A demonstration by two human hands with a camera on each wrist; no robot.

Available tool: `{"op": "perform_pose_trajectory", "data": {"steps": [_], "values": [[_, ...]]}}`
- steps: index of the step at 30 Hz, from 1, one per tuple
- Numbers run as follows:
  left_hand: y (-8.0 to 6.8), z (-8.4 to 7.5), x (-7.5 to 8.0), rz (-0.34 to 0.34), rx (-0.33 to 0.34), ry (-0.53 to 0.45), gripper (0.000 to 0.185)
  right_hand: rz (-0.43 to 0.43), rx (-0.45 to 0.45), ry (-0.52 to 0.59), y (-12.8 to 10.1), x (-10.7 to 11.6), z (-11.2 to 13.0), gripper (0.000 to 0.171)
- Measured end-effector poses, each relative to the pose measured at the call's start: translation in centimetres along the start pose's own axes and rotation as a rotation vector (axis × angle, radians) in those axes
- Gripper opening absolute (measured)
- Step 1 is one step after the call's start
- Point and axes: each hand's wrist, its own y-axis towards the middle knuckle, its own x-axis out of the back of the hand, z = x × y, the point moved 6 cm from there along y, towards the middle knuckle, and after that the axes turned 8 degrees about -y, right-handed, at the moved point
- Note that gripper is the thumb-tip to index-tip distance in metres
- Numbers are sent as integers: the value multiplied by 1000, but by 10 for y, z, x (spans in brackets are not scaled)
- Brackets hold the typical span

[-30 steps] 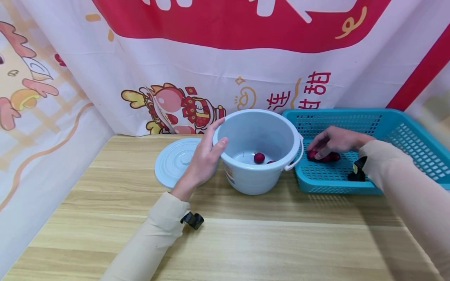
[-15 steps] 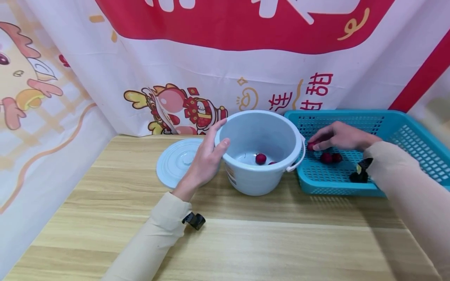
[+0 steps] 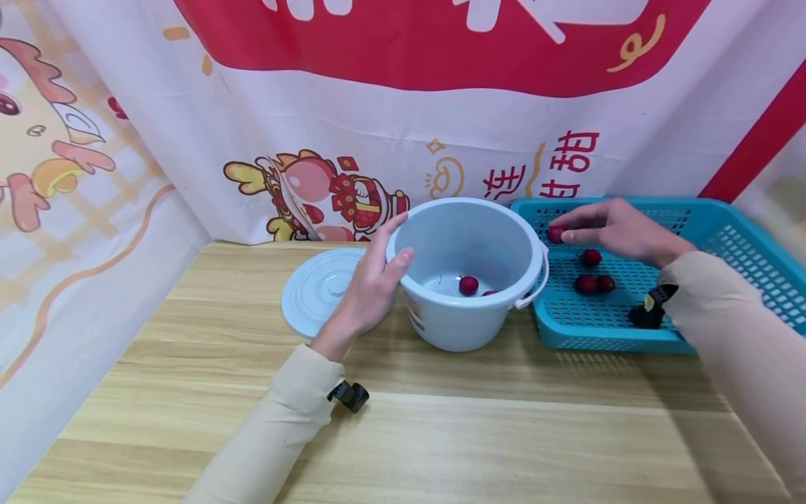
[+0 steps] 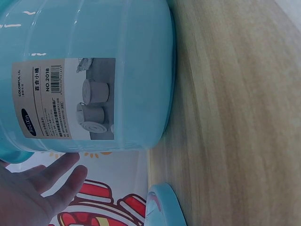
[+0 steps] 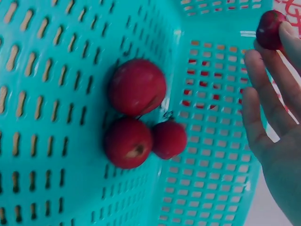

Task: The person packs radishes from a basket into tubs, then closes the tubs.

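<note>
My left hand (image 3: pixel 371 280) holds the rim of a light blue bucket (image 3: pixel 450 325), its thumb over the edge and fingers along the outer side. Two small red radishes (image 3: pixel 468 285) show on the bucket's floor, one partly hidden by the near wall. Over the back left of a teal basket (image 3: pixel 604 339), my right hand (image 3: pixel 630 227) pinches another radish (image 5: pixel 270 29) between thumb and fingertips. Beneath that hand, three radishes (image 5: pixel 128 142) lie close together in the basket. The left wrist view shows spread fingers (image 4: pixel 66 188) beside the bucket's labelled wall.
A round light blue lid (image 3: pixel 315 294) lies on the wooden table (image 3: pixel 403 434) left of the bucket. The bucket's white handle (image 3: pixel 535 280) hangs at its right, next to the basket. A printed cloth (image 3: pixel 352 133) hangs behind.
My right hand has lifted a radish from the basket and moved it up toward the back rim, uncovering the three others. My left hand stays on the bucket.
</note>
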Motion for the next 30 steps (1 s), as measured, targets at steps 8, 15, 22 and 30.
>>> {"op": "perform_pose_trajectory", "data": {"steps": [8,15,22,30], "values": [[1,1,0,2,0,-2,66,-109,17,55,-4,11,26,56],[1,0,0,3,3,-3,65,-225,85,78,-10,17,60,57],[1,0,0,-2,0,0,64,-272,190,111,-13,12,96,47],[1,0,0,2,5,2,64,-285,299,132,-12,5,127,42]]}}
